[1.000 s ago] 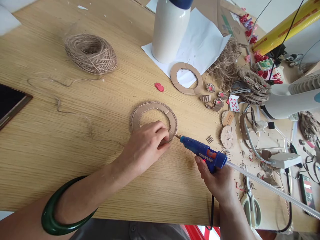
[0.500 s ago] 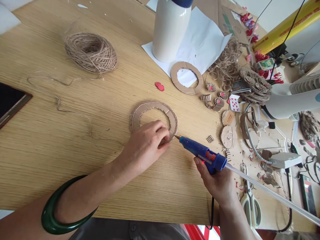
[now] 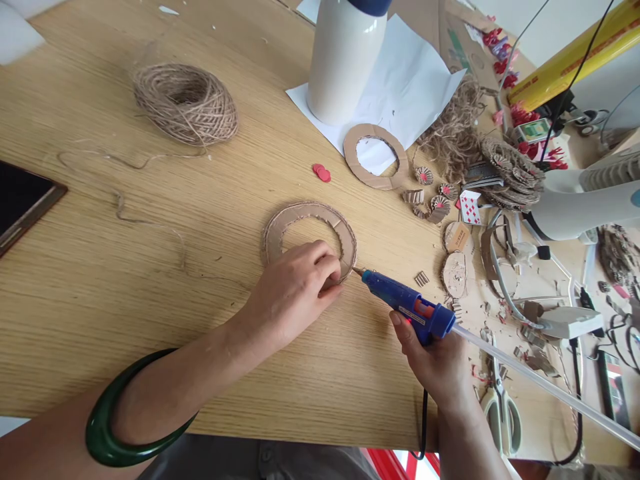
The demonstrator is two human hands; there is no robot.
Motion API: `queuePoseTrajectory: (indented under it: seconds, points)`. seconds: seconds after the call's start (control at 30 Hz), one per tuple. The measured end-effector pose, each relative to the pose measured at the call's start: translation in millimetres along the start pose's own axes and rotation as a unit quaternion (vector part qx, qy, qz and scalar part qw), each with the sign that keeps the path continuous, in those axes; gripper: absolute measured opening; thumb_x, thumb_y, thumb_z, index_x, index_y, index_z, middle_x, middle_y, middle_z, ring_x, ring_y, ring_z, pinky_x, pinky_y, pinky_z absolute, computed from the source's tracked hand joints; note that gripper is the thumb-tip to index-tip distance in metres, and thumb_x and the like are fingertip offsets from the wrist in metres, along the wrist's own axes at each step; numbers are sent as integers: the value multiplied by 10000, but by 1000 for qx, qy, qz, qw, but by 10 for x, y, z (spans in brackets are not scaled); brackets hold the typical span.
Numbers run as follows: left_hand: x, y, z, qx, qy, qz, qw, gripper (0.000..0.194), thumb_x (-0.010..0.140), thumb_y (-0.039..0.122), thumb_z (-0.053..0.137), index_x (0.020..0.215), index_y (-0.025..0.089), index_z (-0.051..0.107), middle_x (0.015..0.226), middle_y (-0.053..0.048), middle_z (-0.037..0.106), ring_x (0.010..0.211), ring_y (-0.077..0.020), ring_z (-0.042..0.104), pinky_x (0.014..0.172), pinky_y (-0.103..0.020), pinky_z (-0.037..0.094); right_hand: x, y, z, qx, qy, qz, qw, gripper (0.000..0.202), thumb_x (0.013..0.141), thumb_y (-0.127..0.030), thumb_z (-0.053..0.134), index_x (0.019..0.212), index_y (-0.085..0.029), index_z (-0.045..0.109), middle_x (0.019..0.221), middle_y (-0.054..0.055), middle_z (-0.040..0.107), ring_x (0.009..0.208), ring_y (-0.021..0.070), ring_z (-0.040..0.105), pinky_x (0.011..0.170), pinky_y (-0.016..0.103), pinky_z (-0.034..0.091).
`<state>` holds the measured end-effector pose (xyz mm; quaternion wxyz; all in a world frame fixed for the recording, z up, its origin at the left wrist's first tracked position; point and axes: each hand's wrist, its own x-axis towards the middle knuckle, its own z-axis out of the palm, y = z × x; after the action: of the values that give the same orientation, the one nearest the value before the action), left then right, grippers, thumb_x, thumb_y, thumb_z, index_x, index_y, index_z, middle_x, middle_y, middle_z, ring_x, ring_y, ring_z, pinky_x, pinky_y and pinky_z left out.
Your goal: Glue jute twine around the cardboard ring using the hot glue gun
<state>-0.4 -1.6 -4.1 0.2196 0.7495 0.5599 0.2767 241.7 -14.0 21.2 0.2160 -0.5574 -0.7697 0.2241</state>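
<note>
A flat cardboard ring (image 3: pixel 278 231) with twine along its outer edge lies on the table. My left hand (image 3: pixel 300 290) covers its near side, fingers curled and closed on the rim; the fingertips are partly hidden. In my right hand (image 3: pixel 440 367) is a blue hot glue gun (image 3: pixel 393 293) with a red light on and a long clear glue stick out of its back. Its nozzle points left and meets, or nearly meets, the ring's right outer edge. A thin strand of twine (image 3: pixel 183 250) trails across the table from the left toward the ring.
A twine ball (image 3: pixel 187 107) sits at upper left, a phone (image 3: pixel 27 203) at the left edge. Behind the ring are red paper discs (image 3: pixel 321 173), a second cardboard ring (image 3: pixel 354 160) and a white bottle (image 3: pixel 345 63). Scissors (image 3: pixel 501 407), cables and cardboard scraps crowd the right.
The whole view has shifted very slightly. Both hands, the ring and the glue gun keep nearly the same places relative to each other.
</note>
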Motion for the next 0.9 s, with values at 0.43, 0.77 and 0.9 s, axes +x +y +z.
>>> queuePoseTrajectory:
  seconds: [0.43,0.77,0.9]
  points:
    - [-5,-6,-5,-10,-4,-5,1000,150,844,105,746,818,177,618,942,-7,676,840,-175,653,718,-306,476,-16,-55,-24,-16,-16,-31,999,303,932,-337,646,663,-215,579,534,-26,550,435,122,480,417,253,400]
    - [-5,8,-3,1,-1,-1,1000,151,852,126,743,804,185,613,938,-6,678,848,-181,658,723,-310,474,5,-53,-7,-18,-27,-35,999,293,948,-356,635,693,-215,601,563,-14,592,447,128,510,427,257,428]
    - [-4,7,-3,3,2,-3,1000,158,842,114,752,802,180,614,943,-9,681,852,-183,662,709,-308,473,13,-41,-12,-34,1,-29,999,341,941,-357,640,641,-217,556,497,-33,529,399,117,463,387,255,382]
